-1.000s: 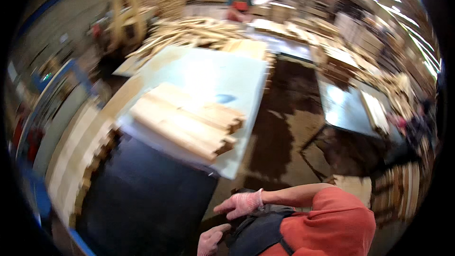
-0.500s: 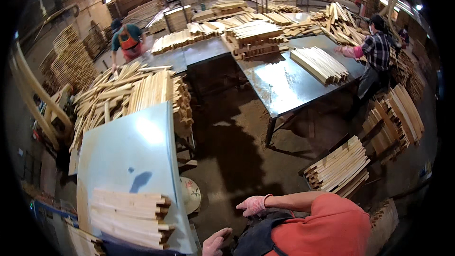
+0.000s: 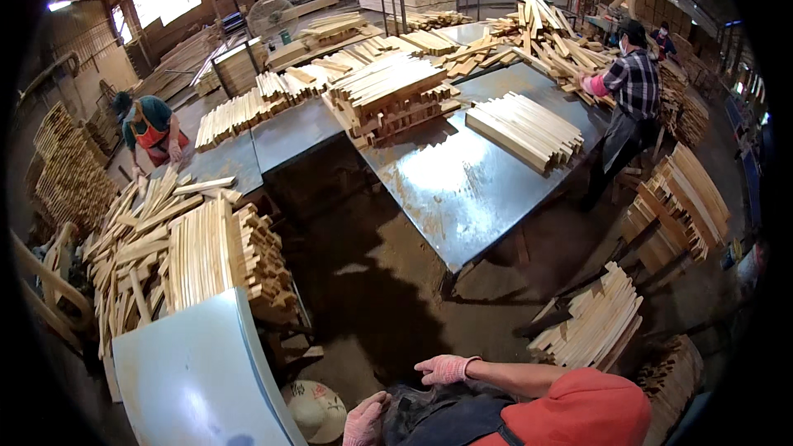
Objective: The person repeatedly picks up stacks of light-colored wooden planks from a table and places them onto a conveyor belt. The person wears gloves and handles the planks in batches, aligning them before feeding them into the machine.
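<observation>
My right hand (image 3: 446, 369), in a pink-and-white knit glove, hangs in front of my dark apron (image 3: 446, 413). Its fingers reach out loosely to the left and hold nothing. Lower and further left is my left hand (image 3: 365, 421), gloved alike, with fingers loosely bent and nothing seen in them. Beside that hand stands a round whitish drum or stool (image 3: 318, 413) with red marks. The smooth metal-topped table (image 3: 190, 363) lies just left of it.
Wooden strips are stacked (image 3: 206, 256) behind the near table. A second metal table (image 3: 446, 173) bears a bundle of strips (image 3: 529, 128). Low stacks (image 3: 591, 318) stand to my right. Two co-workers, one at left (image 3: 149, 128) and one at right (image 3: 632, 83), handle wood.
My view has shifted, and the strips on the near table have left it. My left hand shows more fully. The left co-worker has turned toward me; the right one's arms now reach the loose pile.
</observation>
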A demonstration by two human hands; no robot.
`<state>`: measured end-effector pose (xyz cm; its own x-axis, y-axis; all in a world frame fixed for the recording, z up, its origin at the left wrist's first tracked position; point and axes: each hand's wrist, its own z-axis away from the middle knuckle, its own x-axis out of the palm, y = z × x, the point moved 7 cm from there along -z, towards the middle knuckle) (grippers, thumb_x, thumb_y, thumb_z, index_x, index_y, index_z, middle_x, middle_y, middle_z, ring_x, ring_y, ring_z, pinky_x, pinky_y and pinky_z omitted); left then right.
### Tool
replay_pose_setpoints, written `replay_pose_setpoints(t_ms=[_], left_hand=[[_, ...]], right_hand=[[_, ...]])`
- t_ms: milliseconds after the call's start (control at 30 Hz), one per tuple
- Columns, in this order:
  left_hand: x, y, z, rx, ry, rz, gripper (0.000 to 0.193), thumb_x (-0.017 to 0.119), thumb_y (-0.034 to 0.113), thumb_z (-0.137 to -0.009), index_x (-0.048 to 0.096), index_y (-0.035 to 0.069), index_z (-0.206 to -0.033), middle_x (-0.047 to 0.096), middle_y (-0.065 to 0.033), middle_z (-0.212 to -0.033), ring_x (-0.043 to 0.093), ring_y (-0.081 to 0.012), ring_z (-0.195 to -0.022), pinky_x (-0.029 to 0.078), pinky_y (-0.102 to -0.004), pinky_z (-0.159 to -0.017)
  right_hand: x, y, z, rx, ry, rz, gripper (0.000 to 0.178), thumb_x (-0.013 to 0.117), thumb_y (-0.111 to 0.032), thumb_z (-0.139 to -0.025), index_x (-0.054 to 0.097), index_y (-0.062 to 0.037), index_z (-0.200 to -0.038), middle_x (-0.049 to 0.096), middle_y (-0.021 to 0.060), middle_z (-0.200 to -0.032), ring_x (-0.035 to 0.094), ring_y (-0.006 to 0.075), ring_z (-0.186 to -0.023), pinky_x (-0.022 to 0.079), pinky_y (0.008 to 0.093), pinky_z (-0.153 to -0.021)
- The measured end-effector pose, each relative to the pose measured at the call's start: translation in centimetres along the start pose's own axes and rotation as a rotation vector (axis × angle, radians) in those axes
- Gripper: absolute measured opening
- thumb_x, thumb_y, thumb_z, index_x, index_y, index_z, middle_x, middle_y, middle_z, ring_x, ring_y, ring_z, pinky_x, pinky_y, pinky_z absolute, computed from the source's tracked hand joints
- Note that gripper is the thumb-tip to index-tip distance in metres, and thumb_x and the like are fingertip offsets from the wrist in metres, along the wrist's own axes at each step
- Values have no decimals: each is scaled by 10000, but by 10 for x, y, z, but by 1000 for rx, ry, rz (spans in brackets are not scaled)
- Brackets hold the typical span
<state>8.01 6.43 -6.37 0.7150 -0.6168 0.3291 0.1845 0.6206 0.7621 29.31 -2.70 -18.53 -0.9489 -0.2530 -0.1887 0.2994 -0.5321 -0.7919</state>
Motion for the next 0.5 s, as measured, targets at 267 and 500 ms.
replay_pose_setpoints(t_ms=[267,500], left_hand=[[-43,42,-116,-90,117,18,431,671,205,-997,687,-91,-1310,742,-148,-1260,682,-219,-1189,513,-344,-1064],[6,217,-204,56,-33,-695,448,670,237,-992,672,-49,-1336,735,-136,-1292,666,-188,-1198,503,-310,-1041]], right_hand=[[-82,34,-45,141,149,168,694,612,-401,-898,566,-18,-1475,659,232,-1406,621,386,-1304,496,435,-1090],[-187,-4,-37,136,435,117,686,682,-400,-949,539,-11,-1497,694,203,-1375,670,334,-1261,524,402,-1059]])
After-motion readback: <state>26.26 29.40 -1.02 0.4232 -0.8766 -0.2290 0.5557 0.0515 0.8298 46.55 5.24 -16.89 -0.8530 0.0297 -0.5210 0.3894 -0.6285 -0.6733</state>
